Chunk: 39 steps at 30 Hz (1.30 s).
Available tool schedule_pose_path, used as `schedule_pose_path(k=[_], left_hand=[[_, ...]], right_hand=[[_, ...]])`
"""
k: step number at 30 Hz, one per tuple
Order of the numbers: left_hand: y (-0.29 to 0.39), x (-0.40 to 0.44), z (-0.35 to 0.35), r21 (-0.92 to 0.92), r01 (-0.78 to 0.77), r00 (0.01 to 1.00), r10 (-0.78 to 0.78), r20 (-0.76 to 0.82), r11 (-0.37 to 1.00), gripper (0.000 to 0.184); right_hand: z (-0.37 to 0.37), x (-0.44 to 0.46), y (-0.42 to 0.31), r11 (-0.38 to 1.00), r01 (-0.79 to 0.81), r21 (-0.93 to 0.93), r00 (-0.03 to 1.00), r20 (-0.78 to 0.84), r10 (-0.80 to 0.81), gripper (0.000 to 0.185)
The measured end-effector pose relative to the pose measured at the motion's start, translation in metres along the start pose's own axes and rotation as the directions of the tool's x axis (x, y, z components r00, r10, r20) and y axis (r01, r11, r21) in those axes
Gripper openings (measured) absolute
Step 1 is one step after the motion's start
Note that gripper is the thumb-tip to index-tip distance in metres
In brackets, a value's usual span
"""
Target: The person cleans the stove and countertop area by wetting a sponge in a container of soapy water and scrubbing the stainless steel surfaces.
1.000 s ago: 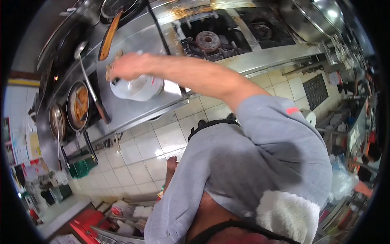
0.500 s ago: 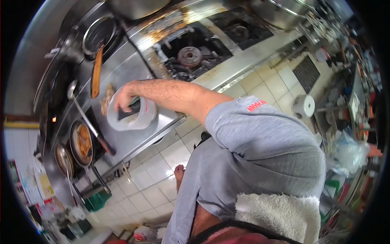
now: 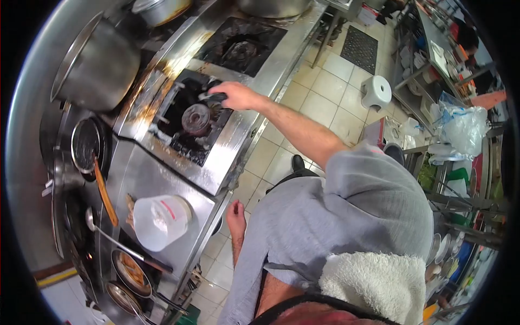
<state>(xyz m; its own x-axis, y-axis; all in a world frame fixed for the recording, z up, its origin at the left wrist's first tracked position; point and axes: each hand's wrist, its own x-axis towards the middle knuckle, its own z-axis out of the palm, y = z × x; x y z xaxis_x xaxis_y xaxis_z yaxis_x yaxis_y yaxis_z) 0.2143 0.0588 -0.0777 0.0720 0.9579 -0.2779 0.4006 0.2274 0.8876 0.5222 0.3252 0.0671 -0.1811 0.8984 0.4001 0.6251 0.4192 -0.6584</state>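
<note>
My right hand point(image 3: 235, 96) is closed on a small black and metal object point(image 3: 214, 97), held over the near burner point(image 3: 195, 118) of the stove. The object's exact shape is hard to make out. Low beside my body hangs my left hand point(image 3: 235, 212), its fingers curled together with nothing visible in them. A white translucent plastic container point(image 3: 161, 222) stands on the steel counter point(image 3: 187, 200), apart from both hands. Pale pieces that look like ginger root point(image 3: 130, 210) lie just behind it.
A large pot point(image 3: 100, 65) stands at the upper left. Below it are a black pan point(image 3: 85, 145) with a wooden handle, a ladle point(image 3: 116, 241) and a pan of food point(image 3: 131, 271). A white stool point(image 3: 376, 92) stands on the tiled floor.
My right hand has left the white container and moved over to the burner, now holding the dark object. The view has turned toward the stove. My left hand still hangs low.
</note>
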Motion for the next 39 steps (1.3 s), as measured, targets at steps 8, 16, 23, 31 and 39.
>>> schedule_pose_path(k=[8,16,23,31,39], left_hand=[[0.159,0.139,0.076,0.193,-0.439,0.894,0.449,-0.005,0.877,0.025],[0.228,0.244,0.216,0.598,-0.564,0.729,0.684,0.037,0.569,0.04],[0.299,0.313,0.325,0.714,-0.566,0.749,0.618,0.238,0.412,0.061],[0.322,0.333,0.365,0.748,-0.53,0.782,0.57,0.251,0.398,0.072],[0.32,0.335,0.37,0.675,-0.578,0.764,0.595,0.25,0.459,0.083]], right_hand=[[0.001,-0.086,0.071,0.786,-0.422,-0.452,0.895,-0.346,0.282,0.048],[-0.184,-0.019,0.317,0.647,-0.724,-0.24,0.637,-0.594,0.492,0.042],[-0.333,0.032,0.515,0.516,-0.819,-0.249,0.537,-0.648,0.54,0.046],[-0.379,0.046,0.561,0.463,-0.832,-0.305,0.539,-0.641,0.546,0.046],[-0.225,-0.025,0.331,0.726,-0.638,-0.256,0.767,-0.295,0.57,0.055]])
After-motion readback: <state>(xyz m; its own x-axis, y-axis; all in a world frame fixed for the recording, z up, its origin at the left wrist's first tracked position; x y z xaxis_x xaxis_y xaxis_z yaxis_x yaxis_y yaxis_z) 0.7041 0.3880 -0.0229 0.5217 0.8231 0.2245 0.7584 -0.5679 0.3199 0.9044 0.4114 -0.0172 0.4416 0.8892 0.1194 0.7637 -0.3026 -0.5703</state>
